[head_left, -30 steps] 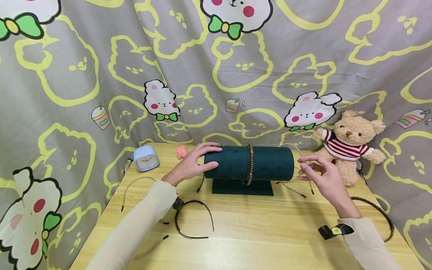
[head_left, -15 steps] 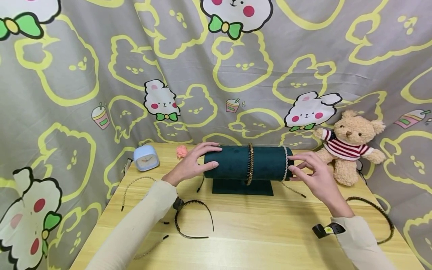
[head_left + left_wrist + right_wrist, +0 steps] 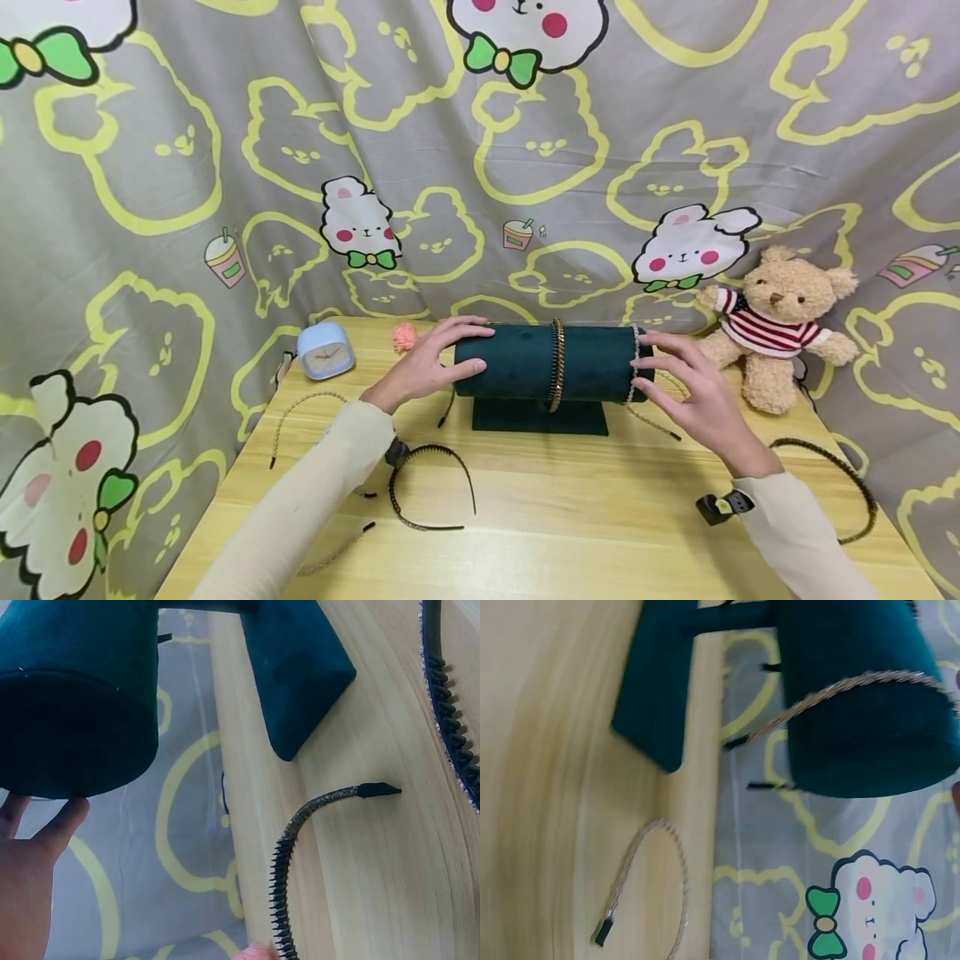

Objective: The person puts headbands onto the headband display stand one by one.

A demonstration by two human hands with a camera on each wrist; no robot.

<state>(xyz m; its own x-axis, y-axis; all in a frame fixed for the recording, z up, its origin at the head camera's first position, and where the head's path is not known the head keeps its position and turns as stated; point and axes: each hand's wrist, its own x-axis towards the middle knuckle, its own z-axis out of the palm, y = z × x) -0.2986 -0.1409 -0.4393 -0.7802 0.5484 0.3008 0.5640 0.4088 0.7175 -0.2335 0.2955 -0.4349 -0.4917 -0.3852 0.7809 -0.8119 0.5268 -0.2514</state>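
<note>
A dark green velvet cylinder stand [image 3: 510, 362] lies crosswise at the back of the table. My left hand [image 3: 423, 358] rests on its left end, thumb in front and the other fingers on top, fairly straight. At the right end, a thin twisted, sparkling headband [image 3: 840, 688] loops over the cylinder. My right hand [image 3: 697, 392] touches that headband and the cylinder there with spread fingertips. The right wrist view catches only bits of those fingers at its edge. Around the cylinder's middle sits a gold chain-like headband [image 3: 557, 367].
Several more headbands lie on the table, among them a black toothed headband [image 3: 392, 487] in front and a dark headband [image 3: 843, 475] at right. A blue clock [image 3: 325, 350], a pink item [image 3: 405, 337] and a teddy bear [image 3: 776, 333] stand along the patterned curtain [image 3: 450, 150].
My right hand has brought the twisted headband leftward onto the cylinder's right end, and its fingertips have then spread over the band. The left hand has stayed in place.
</note>
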